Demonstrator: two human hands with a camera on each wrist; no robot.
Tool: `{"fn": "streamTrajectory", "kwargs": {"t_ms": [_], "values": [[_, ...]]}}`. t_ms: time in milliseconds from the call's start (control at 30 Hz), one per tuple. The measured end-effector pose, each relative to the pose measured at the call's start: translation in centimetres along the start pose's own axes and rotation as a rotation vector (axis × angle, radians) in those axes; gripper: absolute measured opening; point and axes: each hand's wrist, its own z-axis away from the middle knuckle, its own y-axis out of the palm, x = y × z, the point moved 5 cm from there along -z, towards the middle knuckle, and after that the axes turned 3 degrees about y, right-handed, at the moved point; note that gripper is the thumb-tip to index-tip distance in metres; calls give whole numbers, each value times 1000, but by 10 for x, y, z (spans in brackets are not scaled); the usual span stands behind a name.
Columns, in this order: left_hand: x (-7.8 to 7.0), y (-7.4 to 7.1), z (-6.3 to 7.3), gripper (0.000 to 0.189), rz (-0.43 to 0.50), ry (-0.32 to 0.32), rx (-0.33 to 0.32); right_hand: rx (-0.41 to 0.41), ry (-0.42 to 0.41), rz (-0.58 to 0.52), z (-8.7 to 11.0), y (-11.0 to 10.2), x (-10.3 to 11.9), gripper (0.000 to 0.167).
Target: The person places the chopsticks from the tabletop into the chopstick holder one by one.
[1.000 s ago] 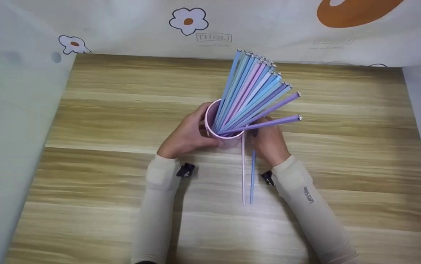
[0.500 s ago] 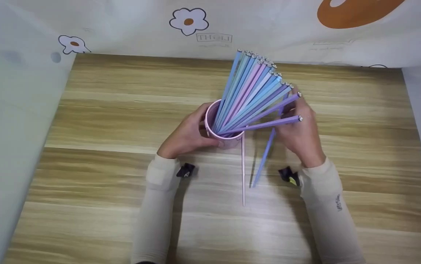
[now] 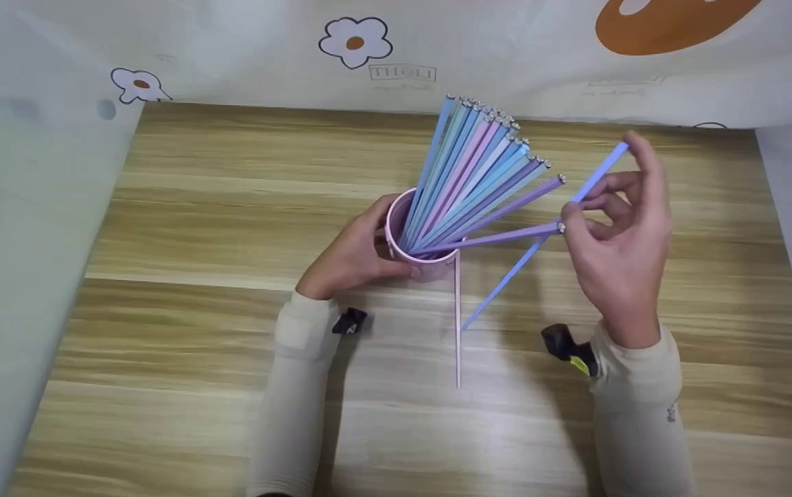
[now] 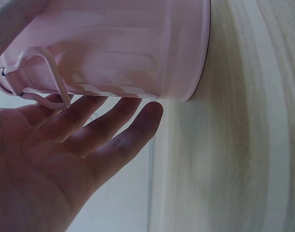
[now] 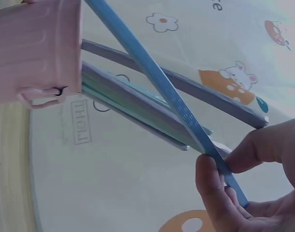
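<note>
A pink metal bucket (image 3: 432,270) stands on the table, packed with pastel pencils (image 3: 468,176) that have sparkly gem ends and lean to the right. My left hand (image 3: 351,250) holds the bucket's left side; in the left wrist view the fingers curve along its wall below a small wire handle (image 4: 53,72). To the right, my right hand (image 3: 620,252) pinches a blue pencil (image 3: 506,279) between thumb and fingers, index fingertip at its upper end. That pencil slants down left, passing behind a low purple pencil (image 3: 499,237) in the head view.
A pale pink pencil (image 3: 459,331) lies on the wooden table (image 3: 196,345) in front of the bucket, pointing toward me. A pale cloth with flower prints (image 3: 265,48) hangs behind the table's far edge. Black wrist cameras (image 3: 561,343) sit on both sleeves.
The right hand has moved from beside the bucket out to the right, lifting the blue pencil off the table and tilting it. The left hand and the bucket have stayed put.
</note>
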Motion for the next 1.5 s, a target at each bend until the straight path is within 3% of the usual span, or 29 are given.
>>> {"fn": "streamTrajectory", "kwargs": {"t_ms": [100, 233, 333, 533, 700, 967, 1500], "values": [[-3, 1, 1, 99, 1, -15, -1, -101, -56, -155, 1, -3, 8, 69], [-22, 1, 3, 96, 14, -31, 6, -250, -164, -319, 3, -5, 20, 68], [-34, 1, 5, 93, 26, -33, 9, -348, -240, -387, 4, -6, 27, 71], [-36, 1, 5, 92, 25, -40, 6, -444, -340, -412, 8, -8, 31, 76], [-33, 1, 5, 93, 7, -38, 11, -422, -375, -364, 12, -2, 27, 74], [-2, 1, 1, 98, 16, -16, 1, -339, -367, -276, 17, 14, 17, 70], [-1, 0, 0, 98, -6, 19, 9, -154, -362, -91, 26, 50, -14, 63]]}}
